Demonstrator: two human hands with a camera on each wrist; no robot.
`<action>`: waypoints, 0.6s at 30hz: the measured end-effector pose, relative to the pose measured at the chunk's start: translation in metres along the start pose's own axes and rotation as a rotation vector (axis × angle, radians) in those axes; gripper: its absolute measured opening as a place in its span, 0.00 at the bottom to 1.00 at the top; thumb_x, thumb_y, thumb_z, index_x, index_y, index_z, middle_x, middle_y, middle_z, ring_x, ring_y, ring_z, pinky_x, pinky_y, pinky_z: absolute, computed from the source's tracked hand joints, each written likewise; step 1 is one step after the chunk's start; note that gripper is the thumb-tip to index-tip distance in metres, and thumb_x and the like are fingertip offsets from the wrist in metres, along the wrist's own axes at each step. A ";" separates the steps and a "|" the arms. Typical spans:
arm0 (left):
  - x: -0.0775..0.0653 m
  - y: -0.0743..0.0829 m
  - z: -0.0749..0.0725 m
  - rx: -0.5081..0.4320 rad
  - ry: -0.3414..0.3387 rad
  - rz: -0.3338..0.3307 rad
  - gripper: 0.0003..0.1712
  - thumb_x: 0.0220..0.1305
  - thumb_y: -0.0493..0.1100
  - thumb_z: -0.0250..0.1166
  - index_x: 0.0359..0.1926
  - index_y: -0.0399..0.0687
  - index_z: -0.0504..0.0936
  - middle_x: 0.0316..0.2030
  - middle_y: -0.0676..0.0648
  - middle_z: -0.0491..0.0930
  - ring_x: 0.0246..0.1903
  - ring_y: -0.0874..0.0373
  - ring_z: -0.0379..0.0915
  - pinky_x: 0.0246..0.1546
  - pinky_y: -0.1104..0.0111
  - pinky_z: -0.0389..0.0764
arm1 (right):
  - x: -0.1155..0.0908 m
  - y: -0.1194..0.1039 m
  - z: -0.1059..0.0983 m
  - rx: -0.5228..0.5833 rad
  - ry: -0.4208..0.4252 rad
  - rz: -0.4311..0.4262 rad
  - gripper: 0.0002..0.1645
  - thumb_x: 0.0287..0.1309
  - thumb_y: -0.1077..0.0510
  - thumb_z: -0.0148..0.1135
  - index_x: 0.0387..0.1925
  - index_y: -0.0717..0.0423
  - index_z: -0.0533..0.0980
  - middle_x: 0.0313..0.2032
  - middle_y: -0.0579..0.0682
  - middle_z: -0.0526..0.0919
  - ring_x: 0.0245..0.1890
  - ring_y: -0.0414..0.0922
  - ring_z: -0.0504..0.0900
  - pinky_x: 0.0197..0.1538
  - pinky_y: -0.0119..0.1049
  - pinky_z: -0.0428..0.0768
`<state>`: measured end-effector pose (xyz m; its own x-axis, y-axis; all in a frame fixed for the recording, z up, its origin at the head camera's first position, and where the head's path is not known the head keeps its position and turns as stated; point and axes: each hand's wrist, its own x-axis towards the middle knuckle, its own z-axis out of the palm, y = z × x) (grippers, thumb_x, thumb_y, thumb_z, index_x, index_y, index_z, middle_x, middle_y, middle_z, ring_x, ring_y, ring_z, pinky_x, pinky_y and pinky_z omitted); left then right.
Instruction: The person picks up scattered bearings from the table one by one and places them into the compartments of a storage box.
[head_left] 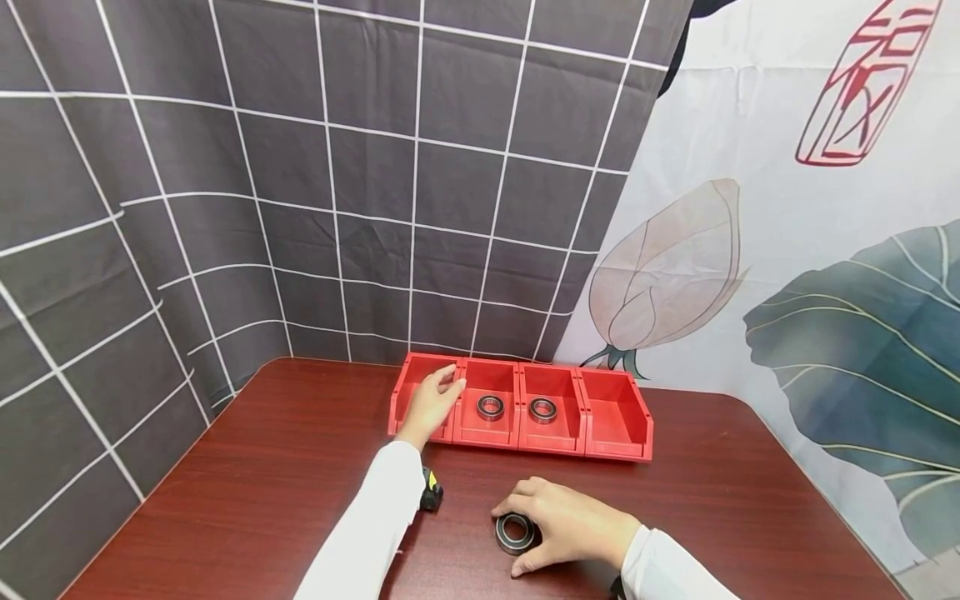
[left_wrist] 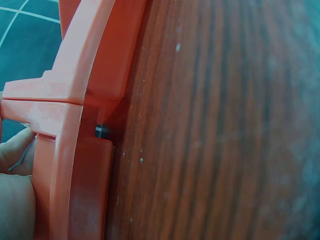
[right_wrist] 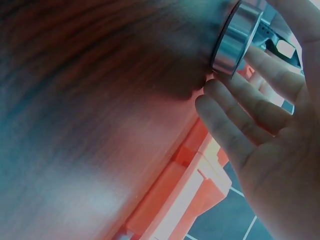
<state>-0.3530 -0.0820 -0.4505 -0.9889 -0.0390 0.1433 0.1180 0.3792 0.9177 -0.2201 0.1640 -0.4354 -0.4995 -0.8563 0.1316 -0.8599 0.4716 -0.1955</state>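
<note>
My left hand (head_left: 431, 406) reaches into the leftmost red bin (head_left: 420, 365), fingers bent near the divider. In the left wrist view, its fingers (left_wrist: 15, 150) show behind the red wall; I cannot tell whether they hold anything. On the near side of the bins, my right hand (head_left: 566, 521) holds a ring-shaped ball bearing (head_left: 501, 542), index finger at its far edge and thumb at its near side. The right wrist view shows the bearing's shiny metal side (right_wrist: 237, 40) by the fingertips, close over the wood. Two more bearings lie in the middle bins, a left one (head_left: 491, 407) and a right one (head_left: 543, 410).
Four red bins stand joined in a row at the back of the brown wooden table (head_left: 315, 467); the rightmost bin (head_left: 617, 417) shows a bare floor. A dark grid-patterned cloth (head_left: 375, 167) and a white printed cloth (head_left: 750, 125) hang behind. A black device (head_left: 431, 492) sits at my left wrist.
</note>
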 end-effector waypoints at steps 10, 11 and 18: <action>0.000 0.001 0.001 0.006 0.011 0.001 0.30 0.66 0.51 0.62 0.67 0.51 0.70 0.61 0.43 0.73 0.58 0.47 0.73 0.54 0.54 0.77 | 0.002 -0.002 0.005 -0.023 0.026 -0.023 0.31 0.47 0.38 0.72 0.52 0.45 0.79 0.42 0.37 0.76 0.43 0.31 0.73 0.47 0.23 0.74; 0.000 0.000 0.001 0.006 0.011 0.002 0.31 0.66 0.52 0.62 0.67 0.51 0.70 0.61 0.43 0.73 0.58 0.47 0.73 0.54 0.54 0.77 | 0.002 -0.002 0.004 -0.022 0.022 -0.023 0.31 0.48 0.38 0.72 0.53 0.44 0.79 0.42 0.37 0.76 0.43 0.31 0.73 0.47 0.22 0.74; 0.000 0.000 0.001 0.001 0.008 0.006 0.31 0.66 0.51 0.62 0.67 0.50 0.70 0.61 0.42 0.73 0.59 0.47 0.73 0.54 0.54 0.77 | 0.003 -0.002 0.004 -0.015 -0.010 -0.026 0.27 0.52 0.41 0.69 0.54 0.42 0.79 0.44 0.36 0.76 0.46 0.33 0.73 0.47 0.23 0.75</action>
<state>-0.3531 -0.0814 -0.4508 -0.9875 -0.0439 0.1515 0.1236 0.3808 0.9164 -0.2194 0.1598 -0.4384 -0.4762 -0.8701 0.1269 -0.8739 0.4524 -0.1777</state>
